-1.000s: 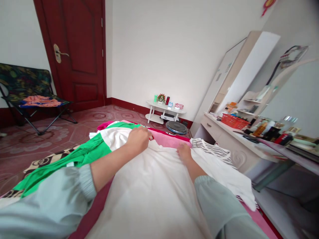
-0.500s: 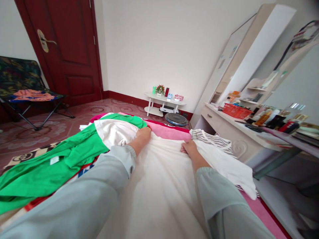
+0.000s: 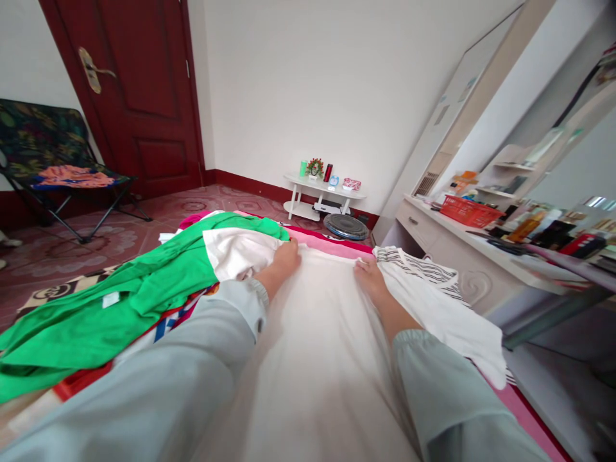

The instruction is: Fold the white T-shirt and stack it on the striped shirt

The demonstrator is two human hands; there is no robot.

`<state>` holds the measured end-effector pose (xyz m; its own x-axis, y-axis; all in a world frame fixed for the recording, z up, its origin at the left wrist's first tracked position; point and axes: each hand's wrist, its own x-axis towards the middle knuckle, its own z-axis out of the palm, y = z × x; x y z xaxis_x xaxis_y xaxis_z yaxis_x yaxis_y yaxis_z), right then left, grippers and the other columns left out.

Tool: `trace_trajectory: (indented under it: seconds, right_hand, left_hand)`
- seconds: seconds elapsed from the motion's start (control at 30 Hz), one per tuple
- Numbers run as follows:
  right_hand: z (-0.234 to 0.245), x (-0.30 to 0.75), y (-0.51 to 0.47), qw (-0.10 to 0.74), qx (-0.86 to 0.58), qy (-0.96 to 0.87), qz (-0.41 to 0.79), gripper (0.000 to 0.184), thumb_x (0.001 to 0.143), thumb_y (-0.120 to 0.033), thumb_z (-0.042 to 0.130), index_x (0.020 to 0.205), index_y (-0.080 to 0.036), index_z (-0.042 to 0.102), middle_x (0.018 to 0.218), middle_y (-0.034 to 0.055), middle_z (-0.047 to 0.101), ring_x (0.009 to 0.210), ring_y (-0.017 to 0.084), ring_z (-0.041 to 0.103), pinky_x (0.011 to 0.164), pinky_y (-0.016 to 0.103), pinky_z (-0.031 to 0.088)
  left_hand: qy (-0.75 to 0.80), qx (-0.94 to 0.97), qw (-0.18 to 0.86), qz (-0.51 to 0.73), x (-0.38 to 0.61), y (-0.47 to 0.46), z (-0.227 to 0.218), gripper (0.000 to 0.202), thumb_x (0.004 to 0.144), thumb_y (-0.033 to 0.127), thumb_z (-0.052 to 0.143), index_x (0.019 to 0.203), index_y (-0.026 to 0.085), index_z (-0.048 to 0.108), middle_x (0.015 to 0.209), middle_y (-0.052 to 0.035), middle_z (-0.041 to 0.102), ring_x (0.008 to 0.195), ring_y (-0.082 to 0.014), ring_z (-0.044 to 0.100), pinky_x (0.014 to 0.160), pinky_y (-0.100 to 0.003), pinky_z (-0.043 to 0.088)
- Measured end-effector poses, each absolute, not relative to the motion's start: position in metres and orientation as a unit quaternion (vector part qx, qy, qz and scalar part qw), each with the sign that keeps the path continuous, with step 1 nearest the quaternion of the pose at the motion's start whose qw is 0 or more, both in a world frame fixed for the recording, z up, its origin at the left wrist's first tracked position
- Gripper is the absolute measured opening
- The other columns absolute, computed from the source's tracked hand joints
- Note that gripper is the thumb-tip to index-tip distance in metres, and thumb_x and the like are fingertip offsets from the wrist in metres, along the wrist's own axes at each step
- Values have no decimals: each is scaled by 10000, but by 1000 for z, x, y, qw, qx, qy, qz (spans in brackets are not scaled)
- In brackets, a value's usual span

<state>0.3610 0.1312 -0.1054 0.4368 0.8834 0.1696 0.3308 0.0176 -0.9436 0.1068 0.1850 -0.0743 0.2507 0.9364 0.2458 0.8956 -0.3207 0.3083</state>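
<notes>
A long white cloth garment (image 3: 332, 346) lies stretched out in front of me; its exact kind I cannot make out. My left hand (image 3: 285, 258) is closed on its far left corner. My right hand (image 3: 370, 280) pinches the far right corner, its fingertips at the cloth's edge. Left of my left hand lies a white piece of cloth (image 3: 235, 251), over a green garment (image 3: 139, 292) that carries a small white tag. Beside my right hand rests a white top with black stripes (image 3: 445, 312). Pink bedding (image 3: 317, 242) shows beyond the garment's far edge.
At the right stands a dressing table (image 3: 433, 239) with a red basket (image 3: 469, 212) and several bottles. A low white table (image 3: 325, 190) is by the far wall, near a round dark lidded item (image 3: 346, 224). A folding chair (image 3: 62, 163) and a red door (image 3: 129, 83) are at left.
The white garment's far edge has moved farther away, covering more of the pink bedding. Both hands have moved forward with it, and my right fingers look less curled. The view has shifted slightly.
</notes>
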Motion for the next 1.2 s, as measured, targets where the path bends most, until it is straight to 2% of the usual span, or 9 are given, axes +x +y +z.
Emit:
trace_trajectory:
  seconds: [0.07,0.13,0.23,0.33,0.47,0.63,0.9,1.07,1.2]
  right_hand:
    - [-108,355,125,465,-672,-533,220,601,709,-255,658,1274,-203,459,1404,106,457,1304,233,411,1066,378,358]
    - [-107,347,119,323,-710,-607,153,625,794,-327,590,1367,-182,389,1487,116,331,1384,246,262,1129,424,223]
    - [-100,332,108,143,-740,-652,81,607,904,-421,414,1436,-152,299,1526,131,231,1416,269,149,1129,493,159]
    - [-92,320,79,135,-729,-668,56,636,903,-438,408,1450,-142,276,1536,145,184,1416,290,141,1112,525,191]
    - [-81,324,0,189,-635,-747,56,536,877,-351,460,1376,-161,420,1484,124,333,1366,237,306,1121,436,260]
    - [-67,358,-119,230,-618,-747,86,338,869,-348,497,1152,-219,630,1302,97,560,1211,245,512,1044,434,394]
    - [-47,360,-265,266,-677,-682,77,307,836,-440,547,1004,-240,706,1094,74,676,1019,228,637,916,323,513]
    - [-34,328,-323,206,-661,-718,73,307,771,-429,640,1027,-279,717,1139,69,665,1042,230,638,879,268,531]
    - [-29,332,-349,164,-689,-702,77,558,695,-437,711,1224,-292,612,1313,72,559,1159,260,566,920,284,506]
  left_hand:
    - [547,814,58,188,106,175,-84,483,856,200,485,1310,51,413,1304,-215,509,1208,-265,497,986,-359,398]
    - [518,833,60,182,105,164,-89,534,877,252,477,1355,49,356,1434,-223,357,1335,-281,339,1061,-388,316]
    - [496,849,67,167,101,141,-87,598,896,359,465,1382,42,321,1506,-242,195,1406,-327,150,1106,-459,215]
    - [435,886,103,123,83,99,-78,706,889,534,432,1436,116,276,1538,-206,101,1416,-333,87,1114,-487,187]
    - [312,933,174,30,28,31,-67,740,881,624,372,1469,194,238,1553,-149,32,1420,-318,41,1130,-479,153]
    - [281,934,211,59,-52,-30,-70,588,891,464,497,1430,304,323,1564,-60,107,1398,-270,225,1118,-391,258]
    - [272,927,243,91,-114,-101,-51,247,884,266,512,1102,267,628,1236,-56,565,1144,-214,531,981,-306,413]
    - [252,922,293,43,-125,-143,-32,138,810,294,619,924,221,641,939,-35,623,888,-180,590,798,-258,455]
    - [260,921,287,25,-128,-169,-24,248,664,294,746,886,240,651,940,-7,621,878,-183,574,779,-247,444]
